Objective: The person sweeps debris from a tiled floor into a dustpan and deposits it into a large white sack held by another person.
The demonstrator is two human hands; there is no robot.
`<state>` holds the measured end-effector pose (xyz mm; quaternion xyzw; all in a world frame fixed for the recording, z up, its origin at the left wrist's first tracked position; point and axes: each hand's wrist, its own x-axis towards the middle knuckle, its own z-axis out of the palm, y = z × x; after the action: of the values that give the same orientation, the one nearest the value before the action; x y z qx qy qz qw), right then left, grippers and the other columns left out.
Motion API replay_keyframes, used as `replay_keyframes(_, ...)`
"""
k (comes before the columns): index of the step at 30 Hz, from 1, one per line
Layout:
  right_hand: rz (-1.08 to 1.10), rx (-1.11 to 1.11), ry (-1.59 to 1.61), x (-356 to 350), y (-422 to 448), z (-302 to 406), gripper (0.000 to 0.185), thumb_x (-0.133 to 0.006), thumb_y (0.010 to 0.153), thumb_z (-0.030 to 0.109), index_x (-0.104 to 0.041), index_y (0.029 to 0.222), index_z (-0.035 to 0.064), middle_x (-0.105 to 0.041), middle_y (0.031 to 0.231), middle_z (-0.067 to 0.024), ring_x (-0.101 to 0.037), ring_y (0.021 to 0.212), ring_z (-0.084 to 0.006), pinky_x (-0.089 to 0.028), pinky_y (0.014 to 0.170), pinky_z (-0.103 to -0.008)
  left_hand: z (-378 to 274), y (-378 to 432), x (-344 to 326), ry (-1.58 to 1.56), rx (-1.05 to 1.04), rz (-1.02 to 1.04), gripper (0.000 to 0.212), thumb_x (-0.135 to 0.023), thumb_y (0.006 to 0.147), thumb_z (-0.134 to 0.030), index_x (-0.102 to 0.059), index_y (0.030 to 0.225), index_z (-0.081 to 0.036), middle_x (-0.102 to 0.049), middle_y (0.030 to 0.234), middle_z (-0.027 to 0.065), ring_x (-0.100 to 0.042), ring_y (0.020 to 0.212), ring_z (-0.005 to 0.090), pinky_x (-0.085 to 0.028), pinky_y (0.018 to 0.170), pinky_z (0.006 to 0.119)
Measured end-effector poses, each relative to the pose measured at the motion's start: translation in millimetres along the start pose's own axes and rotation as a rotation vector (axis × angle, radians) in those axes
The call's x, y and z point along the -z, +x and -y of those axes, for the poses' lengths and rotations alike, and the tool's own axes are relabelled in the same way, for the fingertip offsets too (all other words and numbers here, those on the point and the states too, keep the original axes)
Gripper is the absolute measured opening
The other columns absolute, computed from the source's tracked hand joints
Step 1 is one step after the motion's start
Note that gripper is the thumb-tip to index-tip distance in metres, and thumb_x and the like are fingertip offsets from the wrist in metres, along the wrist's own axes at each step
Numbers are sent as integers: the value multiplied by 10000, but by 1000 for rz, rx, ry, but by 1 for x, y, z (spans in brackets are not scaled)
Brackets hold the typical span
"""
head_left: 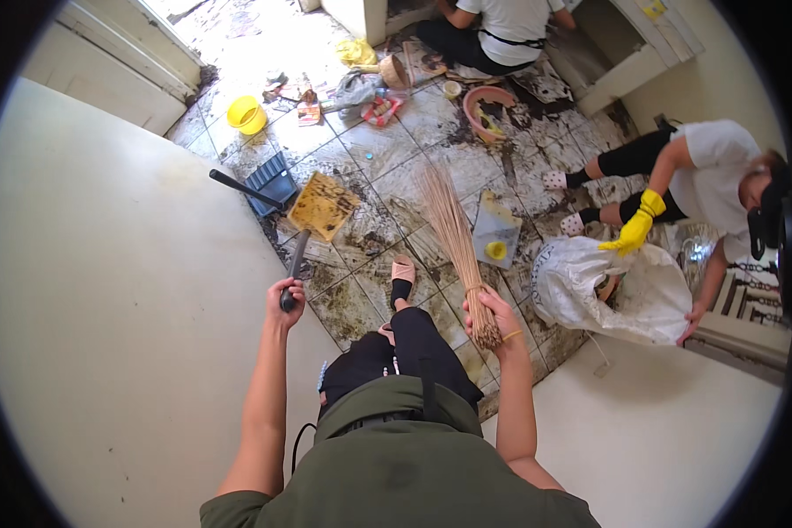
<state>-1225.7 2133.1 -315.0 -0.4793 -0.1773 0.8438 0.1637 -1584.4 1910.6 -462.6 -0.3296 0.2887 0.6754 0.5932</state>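
Observation:
My left hand (285, 302) grips the black handle of a dirt-smeared yellow dustpan (325, 204). The pan's flat blade points away from me over the tiles, beside a blue dustpan (272, 185) with its own black handle. In my right hand (495, 313) is a stick broom (454, 237), held near its bound end. Its thin bristles fan out away from me. Whether their tips touch the floor, I cannot tell. The tiled floor (429, 247) below is streaked with dark dirt. Right of the broom lies a greyish flat sheet (498, 224) with a small yellow thing (495, 250) on it.
At the right, a person in yellow gloves (633, 228) bends over a white sack (571, 277). Another person (511, 33) sits at the back near a cabinet. A yellow bucket (247, 115), a pink basin (478, 115) and litter (356, 92) stand farther off. A wall (125, 277) borders my left.

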Motion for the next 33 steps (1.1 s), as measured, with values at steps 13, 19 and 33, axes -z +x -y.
replay_keyframes(13, -62, -53, -266, -11, 67, 78, 546, -481, 852, 137, -247, 1333, 31, -567, 801, -162, -570, 507, -217, -466, 435, -290, -78, 115, 30, 25, -103, -336, 271, -459, 799, -126, -458, 996, 61, -609, 820, 130, -535, 545, 92, -464, 483, 192)
replay_keyframes(19, -256, -43, -317, -12, 61, 42, 585, -494, 822, 144, -246, 1340, 32, -556, 830, -155, -552, 494, -213, -476, 440, -294, -106, 113, 68, -104, -57, -294, 280, -446, 796, -101, -416, 1003, 86, -589, 849, 146, -475, 498, 82, -432, 439, 193)
replay_keyframes(33, 184, -168, -996, -79, 141, -100, 698, -664, 675, 139, -365, 1289, -3, -494, 1208, -171, -488, 1071, -197, -374, 909, -281, -131, 200, 21, -115, 1, -223, 326, -446, 827, -128, -397, 1020, 130, -536, 799, 144, -489, 524, 96, -449, 440, 181)
